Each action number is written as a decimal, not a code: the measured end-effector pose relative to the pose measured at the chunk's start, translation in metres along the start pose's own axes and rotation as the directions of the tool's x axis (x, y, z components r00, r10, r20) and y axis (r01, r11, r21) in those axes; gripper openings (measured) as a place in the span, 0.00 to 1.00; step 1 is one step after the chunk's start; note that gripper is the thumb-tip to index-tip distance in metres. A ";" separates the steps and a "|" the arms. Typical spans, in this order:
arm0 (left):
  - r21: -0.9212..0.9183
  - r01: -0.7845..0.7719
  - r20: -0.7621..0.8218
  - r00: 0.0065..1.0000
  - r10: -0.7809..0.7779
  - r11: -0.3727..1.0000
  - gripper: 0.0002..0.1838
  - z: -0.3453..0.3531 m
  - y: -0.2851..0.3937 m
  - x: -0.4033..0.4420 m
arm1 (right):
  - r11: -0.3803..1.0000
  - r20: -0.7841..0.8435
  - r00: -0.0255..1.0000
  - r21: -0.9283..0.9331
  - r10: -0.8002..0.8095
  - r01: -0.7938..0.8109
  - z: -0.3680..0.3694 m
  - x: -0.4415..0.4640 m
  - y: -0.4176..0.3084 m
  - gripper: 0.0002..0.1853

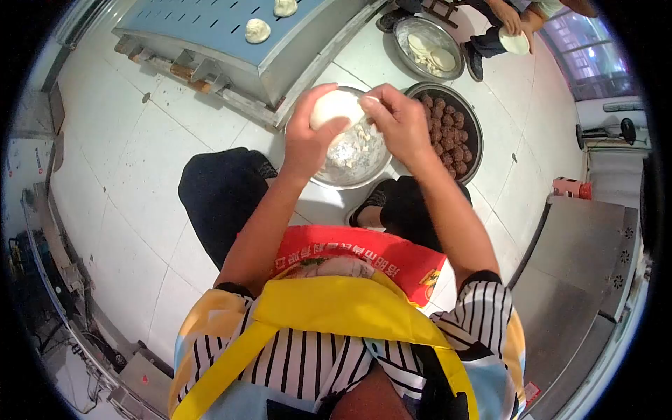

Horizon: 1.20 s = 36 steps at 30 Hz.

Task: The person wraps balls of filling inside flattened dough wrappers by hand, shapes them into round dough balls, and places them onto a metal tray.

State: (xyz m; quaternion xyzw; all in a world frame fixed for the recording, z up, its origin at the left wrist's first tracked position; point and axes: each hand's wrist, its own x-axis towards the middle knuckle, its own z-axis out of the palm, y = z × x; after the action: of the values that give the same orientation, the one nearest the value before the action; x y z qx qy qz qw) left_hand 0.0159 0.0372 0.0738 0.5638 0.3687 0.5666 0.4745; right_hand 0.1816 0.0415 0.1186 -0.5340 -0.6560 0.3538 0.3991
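Note:
My left hand point(308, 136) curls around a smooth white piece of dough point(334, 107), rounded like a bun. My right hand point(400, 126) pinches the dough's right edge between thumb and fingers. Both hands are over a metal bowl point(344, 183) with floury scraps in it, standing on the floor between my feet. To its right, a dark-rimmed bowl point(480, 143) holds several brown filling balls point(448, 133), and my right hand overlaps its left side. Whatever is inside the dough is hidden.
Two shaped buns point(257, 31) sit on a blue slotted surface point(196, 24) of a metal stand. Beyond, a bowl point(456, 70) holds flat dough rounds. A co-worker's hands point(509, 21) hold another dough round point(514, 42). A steel cabinet point(570, 259) stands at right.

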 end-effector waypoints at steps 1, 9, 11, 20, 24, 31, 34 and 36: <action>0.479 -0.265 0.037 0.959 0.282 0.837 0.28 -0.004 0.001 0.002 | 0.970 0.009 0.983 0.162 0.181 -0.180 0.004 0.003 0.007 0.11; 0.440 -0.866 0.742 0.499 0.447 0.237 0.28 -0.027 -0.025 0.016 | 0.486 0.539 0.485 0.154 0.688 -0.860 -0.006 0.030 0.047 0.11; 0.524 -0.771 0.633 0.637 0.440 0.362 0.25 -0.021 -0.028 0.019 | 0.483 0.595 0.540 0.272 0.595 -0.832 -0.021 0.045 0.055 0.14; -0.734 0.643 0.389 0.663 -0.640 0.220 0.34 0.006 -0.053 -0.013 | 0.940 0.300 0.893 -0.167 0.335 -0.297 -0.001 0.035 0.114 0.17; -0.667 0.710 0.442 0.621 -0.647 0.226 0.44 0.003 -0.039 -0.011 | 0.927 0.318 0.944 0.322 0.087 -0.194 -0.002 0.008 0.079 0.29; -0.673 0.614 0.219 0.697 -0.683 0.412 0.41 0.035 0.003 -0.005 | 0.985 0.103 0.983 0.065 0.154 -0.161 0.019 -0.027 0.032 0.52; -0.591 0.601 0.210 0.759 -0.616 0.538 0.37 0.032 0.011 -0.010 | 0.941 0.094 0.994 0.337 -0.057 0.022 0.020 -0.026 0.020 0.46; -0.507 0.598 0.263 0.793 -0.549 0.621 0.37 0.026 0.009 -0.008 | 0.904 0.076 0.996 0.428 -0.054 0.016 0.020 -0.028 0.015 0.42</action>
State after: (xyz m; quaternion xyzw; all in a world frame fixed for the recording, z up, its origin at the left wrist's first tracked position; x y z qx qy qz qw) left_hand 0.0395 0.0244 0.0823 0.2722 0.3241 0.4444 0.7896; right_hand 0.1726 0.0156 0.0927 -0.4061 -0.5887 0.5042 0.4841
